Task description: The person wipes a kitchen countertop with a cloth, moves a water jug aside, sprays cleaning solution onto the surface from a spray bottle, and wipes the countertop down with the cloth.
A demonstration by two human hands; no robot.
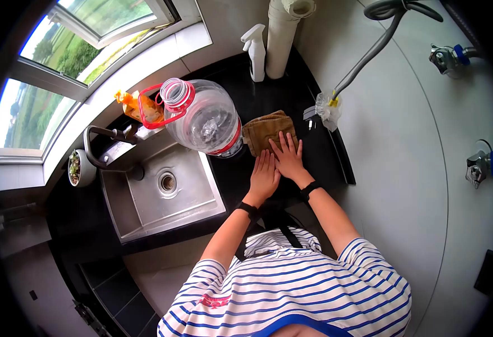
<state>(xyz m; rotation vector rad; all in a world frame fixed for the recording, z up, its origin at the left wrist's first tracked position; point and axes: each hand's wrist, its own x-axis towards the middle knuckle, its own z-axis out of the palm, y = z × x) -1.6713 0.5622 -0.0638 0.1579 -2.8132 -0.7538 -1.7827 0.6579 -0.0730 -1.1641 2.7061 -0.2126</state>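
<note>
at upper centre of the frame, the folded brown cloth (266, 124) was touched on the black surface (316, 162) by the right hand (289, 161), fingers spread, and left hand (265, 177), fingers together, nothing gripped; flattening seemed in hand, even pressure called for.

The right hand (289, 160) lies flat on a folded brown cloth (266, 124); the left hand (264, 177) touches its 6 o'clock edge. From the cloth, a steel sink (145, 206) sits at 8 o'clock, a clear jug (210, 106) at 9, a white spray bottle (256, 59) at 12.
</note>
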